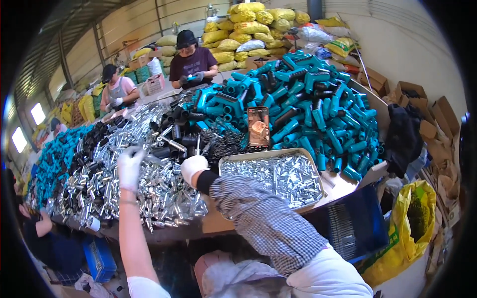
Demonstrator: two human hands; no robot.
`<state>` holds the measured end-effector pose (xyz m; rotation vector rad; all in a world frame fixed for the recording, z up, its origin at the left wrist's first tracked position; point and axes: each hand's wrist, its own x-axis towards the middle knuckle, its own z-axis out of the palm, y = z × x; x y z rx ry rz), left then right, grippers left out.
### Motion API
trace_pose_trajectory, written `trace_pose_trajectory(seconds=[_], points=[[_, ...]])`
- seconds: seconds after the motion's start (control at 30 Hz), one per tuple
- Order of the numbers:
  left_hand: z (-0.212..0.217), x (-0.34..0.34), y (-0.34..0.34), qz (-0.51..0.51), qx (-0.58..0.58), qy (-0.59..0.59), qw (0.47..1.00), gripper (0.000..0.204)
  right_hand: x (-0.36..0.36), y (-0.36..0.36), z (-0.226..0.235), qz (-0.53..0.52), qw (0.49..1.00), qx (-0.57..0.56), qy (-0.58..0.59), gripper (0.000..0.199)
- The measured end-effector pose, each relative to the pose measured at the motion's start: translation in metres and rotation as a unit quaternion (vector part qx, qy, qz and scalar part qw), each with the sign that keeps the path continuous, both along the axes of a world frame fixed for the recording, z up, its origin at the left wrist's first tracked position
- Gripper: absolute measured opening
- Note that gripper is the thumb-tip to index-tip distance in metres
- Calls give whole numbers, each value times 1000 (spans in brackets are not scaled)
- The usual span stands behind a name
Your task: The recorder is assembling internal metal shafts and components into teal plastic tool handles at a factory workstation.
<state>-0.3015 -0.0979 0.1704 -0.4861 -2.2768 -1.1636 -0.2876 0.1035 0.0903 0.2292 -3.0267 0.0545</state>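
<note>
My left hand (130, 169), in a white glove, is over a heap of shiny metal tube-like parts (154, 193); its fingertips are smeared by motion. Closer to the middle, my white-gloved right hand (194, 168) is closed around a slim metal rod (198, 145) that points upward. Just beyond it lies a metal piece with a long shank (171, 142), among black cylinders (161, 152). Dark coil springs (222, 144) are piled right of that hand. A shallow tray (319, 185) of small metal pins sits beside my right forearm.
Teal plastic tool housings (318, 107) form a high heap at the back right, with a phone (258, 128) propped before it. Two people (194, 67) work across the table. A blue bin (365, 223) and a yellow sack (405, 233) stand at the lower right.
</note>
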Motion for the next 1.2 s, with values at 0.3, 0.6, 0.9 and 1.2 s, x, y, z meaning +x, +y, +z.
trace_pose_trajectory(seconds=[0.3,0.6,0.9,1.2], points=[[2,75,-41,-71,241,-28,968,25,0,-19,1,19,997,62,45,20],[-23,168,-55,-167,453,-24,875,31,-28,-29,-17,80,942,326,16,42],[-78,255,-87,-278,584,-108,755,21,-45,-22,-19,118,927,353,49,24],[-81,298,-69,-167,532,-138,818,27,-28,-2,-5,195,898,388,77,20]])
